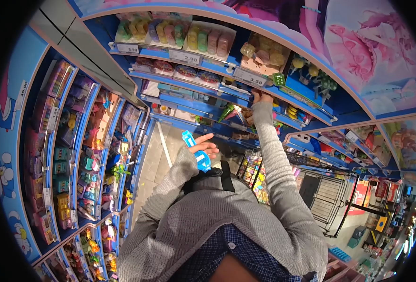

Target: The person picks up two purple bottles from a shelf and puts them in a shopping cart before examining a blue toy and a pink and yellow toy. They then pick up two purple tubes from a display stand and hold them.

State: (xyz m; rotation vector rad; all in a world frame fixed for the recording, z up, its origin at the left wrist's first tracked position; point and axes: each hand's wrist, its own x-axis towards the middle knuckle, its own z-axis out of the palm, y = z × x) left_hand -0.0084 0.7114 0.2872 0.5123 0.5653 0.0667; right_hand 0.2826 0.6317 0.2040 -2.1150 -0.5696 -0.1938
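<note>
My left hand [209, 147] holds a bright blue guitar-shaped toy [201, 159] in front of my waist, its narrow end tilted up and to the left. Two or more fingers stretch out past the toy to the right. Reaching forward, my right hand [263, 97] is in at a middle shelf, just below the 3.50 price tag [250, 76]. Its fingers are mostly hidden there, so what they touch cannot be made out. Left of that wrist lies a green and white cone-shaped item [228, 112]. Yellow toys [293, 113] sit on the shelf to its right.
Shelves of small toys [63, 164] rise on my left. Upper trays ahead hold pastel toys [208, 39], and a green dotted cube [279, 79] sits at a shelf edge. A black wire basket cart [328, 199] stands to my right, close to my arm. Tiled floor [170, 141] shows below.
</note>
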